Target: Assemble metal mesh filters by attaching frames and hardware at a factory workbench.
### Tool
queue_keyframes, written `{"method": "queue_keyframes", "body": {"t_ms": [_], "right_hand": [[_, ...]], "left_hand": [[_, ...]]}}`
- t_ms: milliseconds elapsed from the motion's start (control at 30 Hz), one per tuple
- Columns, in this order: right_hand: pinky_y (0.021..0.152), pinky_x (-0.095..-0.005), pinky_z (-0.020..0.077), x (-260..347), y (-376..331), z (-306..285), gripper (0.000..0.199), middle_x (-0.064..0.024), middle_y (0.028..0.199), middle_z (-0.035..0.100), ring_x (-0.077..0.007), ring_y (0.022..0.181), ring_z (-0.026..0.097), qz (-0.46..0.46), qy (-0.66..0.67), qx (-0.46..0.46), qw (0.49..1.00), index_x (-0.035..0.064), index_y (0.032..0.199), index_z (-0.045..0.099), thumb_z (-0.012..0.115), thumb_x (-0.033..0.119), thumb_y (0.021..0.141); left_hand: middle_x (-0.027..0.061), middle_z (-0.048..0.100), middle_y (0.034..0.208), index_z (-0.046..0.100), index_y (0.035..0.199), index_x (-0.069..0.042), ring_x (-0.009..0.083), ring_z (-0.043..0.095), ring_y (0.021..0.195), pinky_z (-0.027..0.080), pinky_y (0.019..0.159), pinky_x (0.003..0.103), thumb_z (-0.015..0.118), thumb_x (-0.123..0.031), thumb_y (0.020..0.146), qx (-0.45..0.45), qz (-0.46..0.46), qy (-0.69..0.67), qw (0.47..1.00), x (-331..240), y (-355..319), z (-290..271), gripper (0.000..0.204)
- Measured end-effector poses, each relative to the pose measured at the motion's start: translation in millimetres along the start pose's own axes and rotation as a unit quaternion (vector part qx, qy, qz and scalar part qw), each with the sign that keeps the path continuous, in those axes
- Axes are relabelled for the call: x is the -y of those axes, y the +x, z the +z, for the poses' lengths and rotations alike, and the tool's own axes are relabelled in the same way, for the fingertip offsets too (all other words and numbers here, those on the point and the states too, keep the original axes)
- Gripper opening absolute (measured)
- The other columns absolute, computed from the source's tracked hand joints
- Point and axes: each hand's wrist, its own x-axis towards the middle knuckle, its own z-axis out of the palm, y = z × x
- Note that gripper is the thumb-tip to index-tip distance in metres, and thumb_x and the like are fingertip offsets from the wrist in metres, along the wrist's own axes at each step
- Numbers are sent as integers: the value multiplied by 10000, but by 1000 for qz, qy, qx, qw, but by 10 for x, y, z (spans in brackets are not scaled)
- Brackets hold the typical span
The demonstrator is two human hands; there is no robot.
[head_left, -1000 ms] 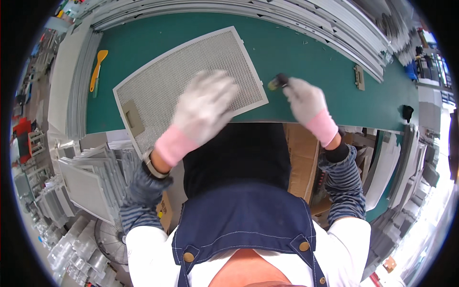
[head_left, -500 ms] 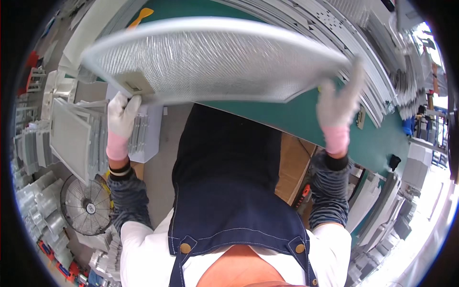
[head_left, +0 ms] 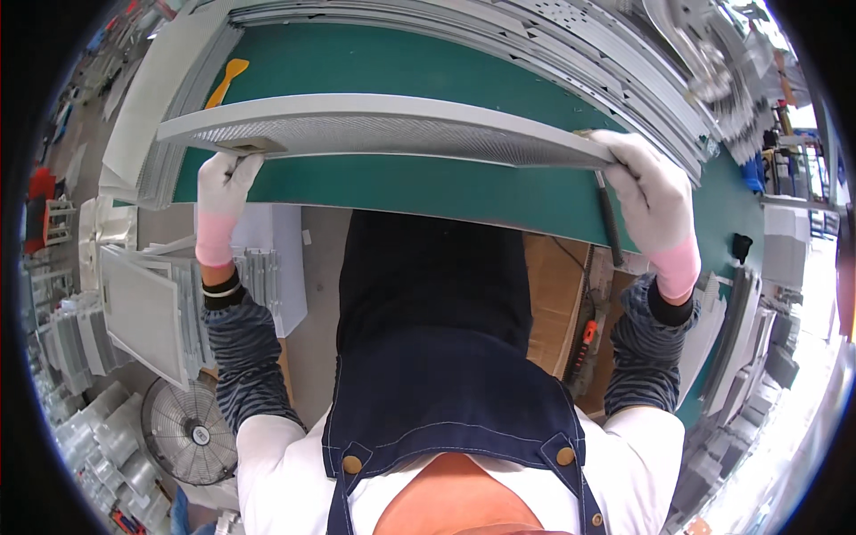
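Over green bench (head_left: 374, 183), L hand (head_left: 221, 192) & R hand (head_left: 655, 192) gripping mesh panel (head_left: 401, 132) ends, cardbd box (head_left: 551, 294) below, contents unclear.

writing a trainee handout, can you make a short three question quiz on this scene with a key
1. What do the left hand and right hand hold between them?
2. Which hand is nearer the yellow tool? a) right b) left
3. True or false: the fan is on the person's left.

Key: 1. The mesh panel, one hand at each end; 2. b; 3. True.
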Motion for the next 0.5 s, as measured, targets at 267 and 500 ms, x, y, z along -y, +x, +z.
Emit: {"method": "queue_keyframes", "body": {"t_ms": [267,500], "right_hand": [[757,-271,498,-83,-337,-64,281,-127,918,653,-216,809,645,61,47,-4,997,-19,1055,643,536,-78,802],[715,-208,426,-708,-741,-65,195,-20,872,613,-79,780,506,123,149,-83,978,-18,1085,632,533,78,946]], "left_hand": [[16,708,898,684,1108,25,36,525,697,423,619,197,598,1,860,-4,40,-36,999,-315,105,-121,264],[92,710,928,666,1106,52,113,623,779,495,763,232,712,-157,863,-39,233,-61,970,-1445,176,3,324]]}}
